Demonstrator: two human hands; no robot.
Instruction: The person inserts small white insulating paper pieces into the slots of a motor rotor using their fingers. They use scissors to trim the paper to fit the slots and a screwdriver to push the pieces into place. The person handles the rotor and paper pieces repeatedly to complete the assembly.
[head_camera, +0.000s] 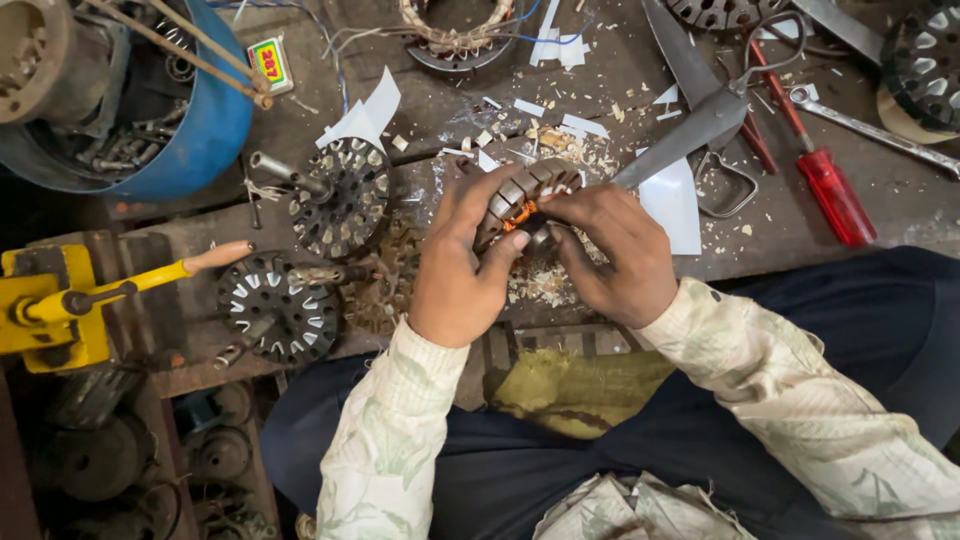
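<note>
Both hands grip one motor core (525, 195) over the worktop (600, 80)
Left hand (462, 265) steadies it; right hand (615, 250) pinches copper winding (520, 217)

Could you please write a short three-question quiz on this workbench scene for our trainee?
1. True or false: both hands grip the slotted motor core.
2. Which tool has a red handle? A) the large scissors B) the screwdriver C) the wrench
3. Fill in: the blue tub sits at the bench's far ____ side.

Key:
1. True: the left hand and the right hand both hold it.
2. B.
3. Left.
</note>
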